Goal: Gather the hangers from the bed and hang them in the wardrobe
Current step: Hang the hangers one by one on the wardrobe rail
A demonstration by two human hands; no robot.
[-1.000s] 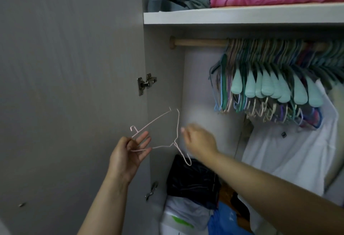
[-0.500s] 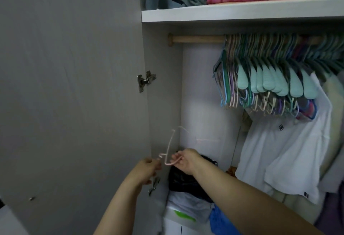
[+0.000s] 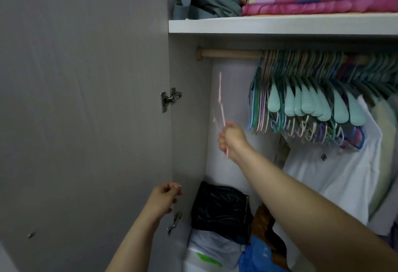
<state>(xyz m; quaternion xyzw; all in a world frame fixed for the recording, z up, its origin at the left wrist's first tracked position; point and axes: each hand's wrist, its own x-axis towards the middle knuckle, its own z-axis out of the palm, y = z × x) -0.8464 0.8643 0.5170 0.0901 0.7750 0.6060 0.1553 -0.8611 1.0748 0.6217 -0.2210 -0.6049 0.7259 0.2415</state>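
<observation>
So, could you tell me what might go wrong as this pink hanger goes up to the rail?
1. The pink hanger is thin wire, blurred, and gripped low by the right hand alone; it might twist or slip before hooking.
2. The wooden rail is bare only at its left end; the hanging hangers crowd the rest, so the hook could snag them.
3. If dropped, it would likely fall among the bags below.

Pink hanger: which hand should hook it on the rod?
Right. The right hand already grips the pink hanger, raised below the bare stretch of wooden rod. The left hand hangs low, holding nothing.
</observation>
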